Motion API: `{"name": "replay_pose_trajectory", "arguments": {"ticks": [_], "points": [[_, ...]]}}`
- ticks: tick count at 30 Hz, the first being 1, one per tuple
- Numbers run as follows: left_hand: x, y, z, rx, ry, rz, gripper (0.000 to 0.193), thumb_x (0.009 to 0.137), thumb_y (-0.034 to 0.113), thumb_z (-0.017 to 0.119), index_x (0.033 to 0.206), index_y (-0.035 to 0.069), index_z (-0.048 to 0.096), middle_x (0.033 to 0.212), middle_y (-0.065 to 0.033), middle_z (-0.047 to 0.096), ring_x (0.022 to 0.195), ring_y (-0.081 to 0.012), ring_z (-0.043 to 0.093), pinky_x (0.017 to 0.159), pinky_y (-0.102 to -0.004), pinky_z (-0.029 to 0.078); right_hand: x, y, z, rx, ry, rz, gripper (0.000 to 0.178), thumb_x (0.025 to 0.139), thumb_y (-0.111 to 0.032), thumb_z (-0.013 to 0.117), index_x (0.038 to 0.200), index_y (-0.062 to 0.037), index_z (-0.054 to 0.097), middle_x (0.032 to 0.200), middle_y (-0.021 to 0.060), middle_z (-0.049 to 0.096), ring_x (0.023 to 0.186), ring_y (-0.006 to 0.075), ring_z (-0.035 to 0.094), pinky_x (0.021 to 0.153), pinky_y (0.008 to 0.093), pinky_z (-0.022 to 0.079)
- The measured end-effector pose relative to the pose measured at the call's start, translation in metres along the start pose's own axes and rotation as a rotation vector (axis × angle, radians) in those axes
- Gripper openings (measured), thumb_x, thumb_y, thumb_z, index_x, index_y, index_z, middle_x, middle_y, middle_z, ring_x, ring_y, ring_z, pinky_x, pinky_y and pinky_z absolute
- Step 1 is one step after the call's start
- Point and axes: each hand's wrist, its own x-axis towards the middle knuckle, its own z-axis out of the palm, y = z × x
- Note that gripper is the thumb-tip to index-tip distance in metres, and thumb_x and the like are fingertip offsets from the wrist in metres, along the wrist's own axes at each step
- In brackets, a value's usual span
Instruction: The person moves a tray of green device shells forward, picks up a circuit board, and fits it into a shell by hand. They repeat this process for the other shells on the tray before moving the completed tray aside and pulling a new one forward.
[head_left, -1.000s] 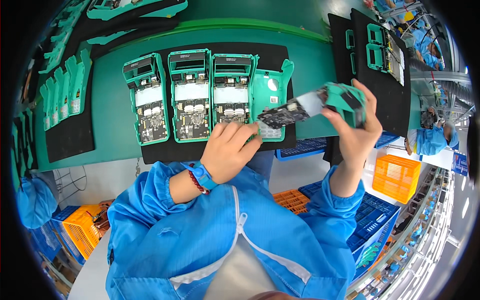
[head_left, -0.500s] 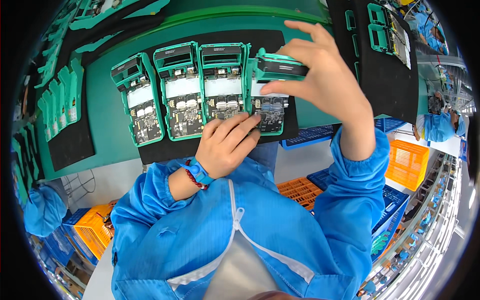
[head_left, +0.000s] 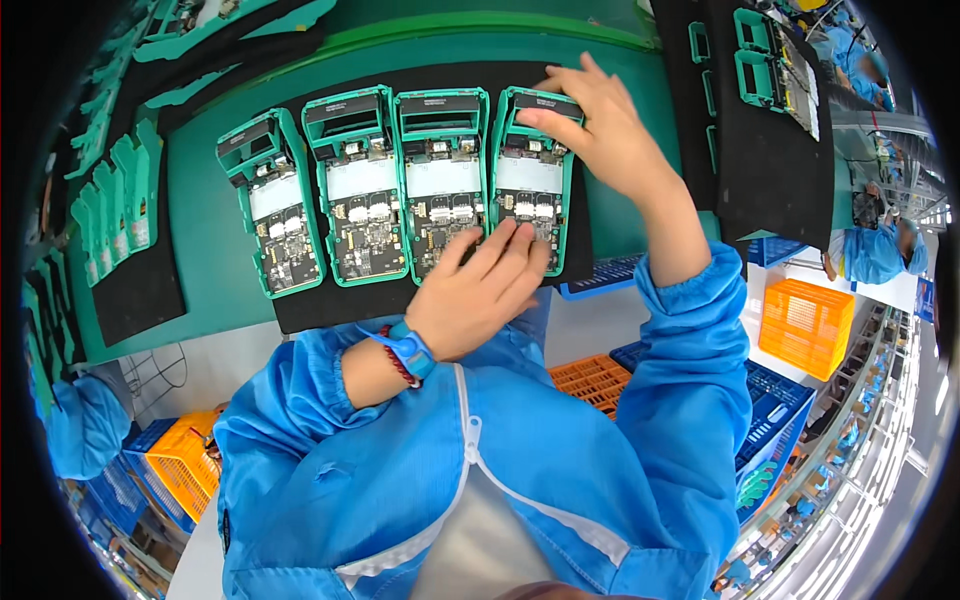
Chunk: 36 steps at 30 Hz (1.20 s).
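Head view: the rightmost green-framed unit [head_left: 530, 178] lies just past twelve o'clock, board side up on a black mat [head_left: 345, 308] over the green surface [head_left: 208, 275]. The hands are apart from each other. The left hand [head_left: 474, 298], at the unit's seven o'clock, has its fingers loosely spread over the lower board, gripping nothing. The right hand [head_left: 612, 125], at its one o'clock, spreads thumb and fingers about the upper end; whether they clamp it, I cannot tell. Three similar units [head_left: 443, 182] stand in a row toward its nine o'clock.

four green-framed circuit boards [head_left: 368, 245] in a row, one blue wristband [head_left: 413, 352]
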Motion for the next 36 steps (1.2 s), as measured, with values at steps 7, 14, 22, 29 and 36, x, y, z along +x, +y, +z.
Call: {"name": "replay_pose_trajectory", "arguments": {"ticks": [7,14,22,29,36], "points": [[-0.008,0.000,-0.006,0.035,0.192,0.177,0.035,0.085,0.016,0.060,0.119,0.006,0.066,0.110,-0.0070,0.062,0.111,-0.0220,0.059,0.092,-0.0360,0.048,-0.048,-0.013,-0.025,0.817,-0.034,0.210,0.065,0.108,-0.046,0.035,0.133,0.0111,0.053,0.142,0.0227,0.053,0.139,0.0321,0.043,0.118,0.0410,0.027],[-0.010,-0.024,-0.051,-1.385,0.275,-0.489,0.026,0.092,0.004,0.068,0.118,0.002,0.067,0.117,-0.0108,0.068,0.107,-0.0210,0.065,0.088,-0.0329,0.053,-0.113,-0.041,-0.006,1.262,0.168,0.232,0.104,0.081,-0.054,0.079,0.151,0.0062,0.031,0.154,0.0208,0.038,0.144,0.0325,0.036,0.119,0.0451,0.026],[-0.041,-0.031,-0.054,-2.283,0.378,-0.823,0.039,0.107,0.036,0.043,0.136,0.011,0.052,0.131,-0.0087,0.063,0.122,-0.0251,0.060,0.106,-0.0461,0.049,-0.087,-0.123,-0.028,1.161,0.289,0.318,0.100,0.069,-0.009,0.091,0.148,0.0019,0.032,0.133,0.0140,0.054,0.122,0.0232,0.057,0.097,0.0371,0.054],[-0.057,-0.039,-0.045,-2.643,0.391,-0.813,0.046,0.105,0.049,0.040,0.121,0.012,0.063,0.111,-0.0057,0.069,0.120,-0.0270,0.058,0.104,-0.0436,0.049,-0.079,-0.154,-0.037,0.881,0.410,0.198,0.091,0.073,-0.017,0.087,0.147,0.0037,0.038,0.129,0.0219,0.060,0.120,0.0307,0.062,0.098,0.0395,0.052],[-0.058,-0.034,-0.044,-2.637,0.419,-0.756,0.046,0.105,0.048,0.040,0.119,0.010,0.062,0.119,-0.0053,0.064,0.119,-0.0272,0.060,0.102,-0.0454,0.052,-0.085,-0.151,-0.039,0.880,0.423,0.171,0.087,0.075,-0.017,0.085,0.146,0.0053,0.039,0.132,0.0211,0.057,0.121,0.0300,0.060,0.100,0.0402,0.050]]}}
